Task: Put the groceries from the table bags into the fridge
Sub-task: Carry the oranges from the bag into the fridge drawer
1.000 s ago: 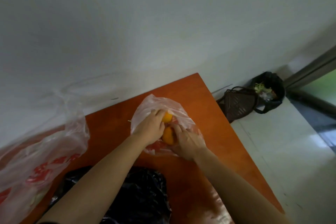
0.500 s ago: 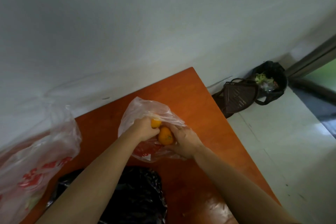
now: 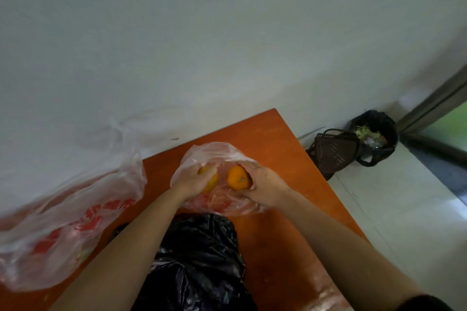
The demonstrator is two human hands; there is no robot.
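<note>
Both hands [image 3: 197, 179] [image 3: 265, 184] around oranges [image 3: 237, 180] in bag [image 3: 209, 154]

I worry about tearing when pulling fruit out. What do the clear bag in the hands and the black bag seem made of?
Clear bag: thin translucent plastic film with red print; the table's orange shows through and it crumples softly. Black bag: opaque plastic film, glossy, with sharp shiny wrinkles. Both look flimsy, though thickness can't be judged.

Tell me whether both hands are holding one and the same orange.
No: the left hand grips one orange, the right hand another orange.
</note>
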